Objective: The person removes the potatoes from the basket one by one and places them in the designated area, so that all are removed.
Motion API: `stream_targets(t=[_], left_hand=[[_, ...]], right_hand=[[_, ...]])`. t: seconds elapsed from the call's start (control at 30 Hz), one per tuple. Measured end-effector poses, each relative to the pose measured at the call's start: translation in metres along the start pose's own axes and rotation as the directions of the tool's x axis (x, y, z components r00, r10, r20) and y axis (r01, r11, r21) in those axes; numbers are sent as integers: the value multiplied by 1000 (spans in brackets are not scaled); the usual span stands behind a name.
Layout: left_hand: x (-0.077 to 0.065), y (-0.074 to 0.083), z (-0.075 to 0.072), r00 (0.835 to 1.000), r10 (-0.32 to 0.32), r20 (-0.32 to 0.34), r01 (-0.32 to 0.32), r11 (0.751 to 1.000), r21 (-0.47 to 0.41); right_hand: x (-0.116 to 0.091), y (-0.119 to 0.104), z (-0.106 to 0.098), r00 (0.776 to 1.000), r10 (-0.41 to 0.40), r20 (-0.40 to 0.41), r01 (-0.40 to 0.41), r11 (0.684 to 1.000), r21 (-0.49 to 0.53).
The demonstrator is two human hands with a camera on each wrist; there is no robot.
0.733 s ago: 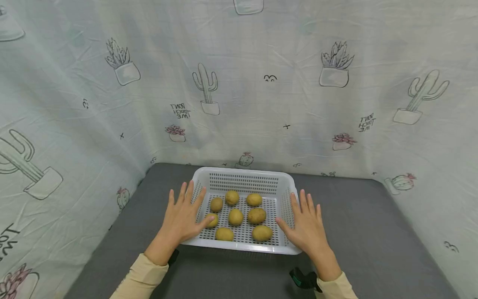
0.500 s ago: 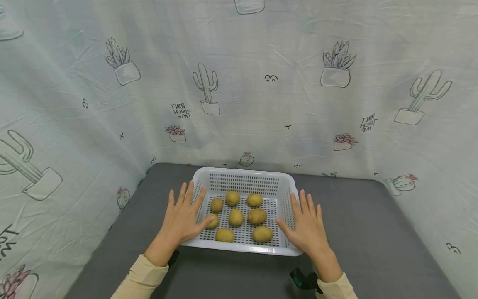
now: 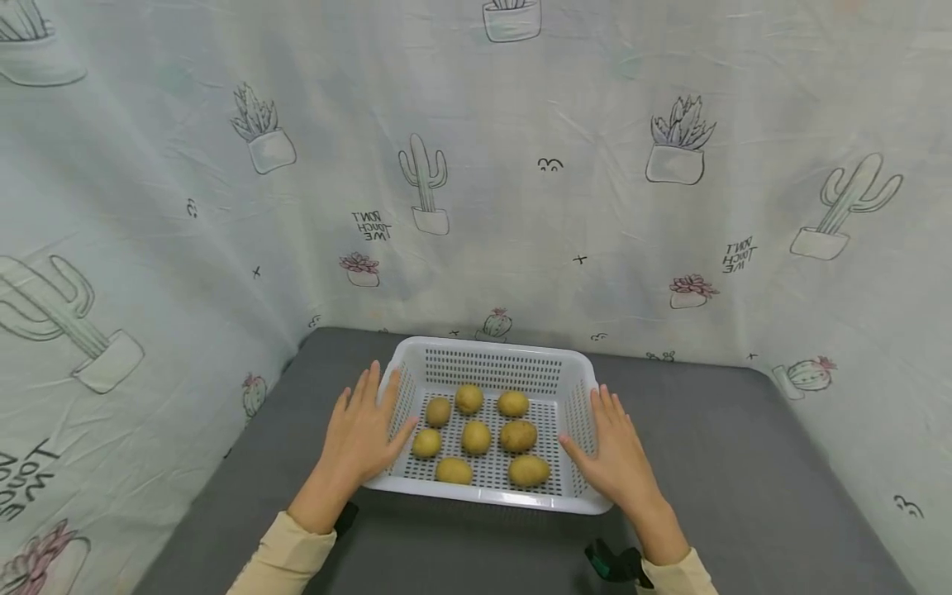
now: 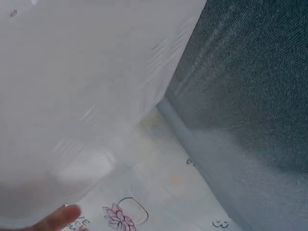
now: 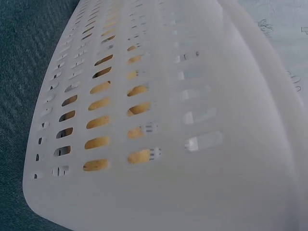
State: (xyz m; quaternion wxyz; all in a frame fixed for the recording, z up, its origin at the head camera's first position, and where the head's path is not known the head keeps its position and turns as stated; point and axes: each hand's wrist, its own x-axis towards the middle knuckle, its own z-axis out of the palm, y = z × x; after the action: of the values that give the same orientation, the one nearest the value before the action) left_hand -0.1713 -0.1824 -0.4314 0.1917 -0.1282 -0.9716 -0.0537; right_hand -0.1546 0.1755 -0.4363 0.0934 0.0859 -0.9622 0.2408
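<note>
A white plastic basket [image 3: 491, 496] with slotted walls holds several yellow potatoes [image 3: 476, 438], spread over its perforated floor. My left hand [image 3: 362, 436] lies along the basket's left rim, fingers straight and thumb pointing inward over the edge. On the opposite side my right hand [image 3: 619, 456] is at the right rim, its fingers extended forward and thumb over the inside. In the left wrist view a fingertip [image 4: 60, 219] shows beside the basket's outer wall [image 4: 72, 72]. The right wrist view is filled by the slotted wall [image 5: 168, 192], with yellow potatoes visible through the holes.
The basket stands on a grey cloth-covered table [image 3: 721, 463], near its back edge. A pale curtain [image 3: 476, 190] printed with cacti and succulents hangs behind and at both sides. A dark strap [image 3: 613, 562] is on the right wrist.
Both hands have shifted slightly; the left thumb no longer covers the leftmost potato, and the right fingers have drawn closer together. The head view has moved a little. The potatoes stay in place in the basket.
</note>
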Motion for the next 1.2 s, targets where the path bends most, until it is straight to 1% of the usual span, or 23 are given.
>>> stream_targets(t=[0.1,0.2,0.3,0.37,0.43,0.47,0.5,0.6,0.63,0.7,0.8,0.9,1.07,1.2], left_hand=[[-1,-1,0,996,-12,-86,11,1000,-6],[-1,-2,-1,990,-57,-126,52,998,-41],[-4,-3,0,986,-128,-107,116,987,-115],[-6,-3,0,982,-174,-70,160,972,-173],[-8,-4,1,975,-223,-2,216,948,-234],[-9,-5,1,968,-247,39,248,930,-270],[-9,-6,1,959,-270,82,282,909,-307],[-7,-10,1,925,-327,194,379,838,-393],[-6,-12,0,915,-339,218,401,814,-420],[-4,-16,0,902,-351,250,430,779,-457],[1,-19,-1,891,-361,274,452,742,-494],[2,-21,-1,880,-374,292,474,709,-522],[2,-24,1,867,-376,327,498,668,-553],[2,-25,2,861,-363,356,508,638,-579]], right_hand=[[-1,1,0,1000,-7,-6,7,998,56],[-1,0,-2,1000,-10,-13,11,995,103],[-3,2,-1,1000,1,-12,1,990,144],[-5,2,-3,1000,10,-15,-8,985,171],[-6,3,-5,1000,21,-15,-17,981,194],[-6,4,-5,1000,25,-16,-21,978,207],[-5,4,-6,999,29,-18,-24,976,216],[0,6,-7,999,35,-26,-28,970,241],[2,6,-7,999,34,-29,-25,967,253],[6,5,-9,999,29,-35,-18,961,275],[12,6,-11,999,20,-36,-8,955,298],[15,5,-12,999,22,-23,-14,951,310],[18,4,-13,1000,12,-2,-11,938,347],[23,3,-15,1000,-4,28,-7,916,400]])
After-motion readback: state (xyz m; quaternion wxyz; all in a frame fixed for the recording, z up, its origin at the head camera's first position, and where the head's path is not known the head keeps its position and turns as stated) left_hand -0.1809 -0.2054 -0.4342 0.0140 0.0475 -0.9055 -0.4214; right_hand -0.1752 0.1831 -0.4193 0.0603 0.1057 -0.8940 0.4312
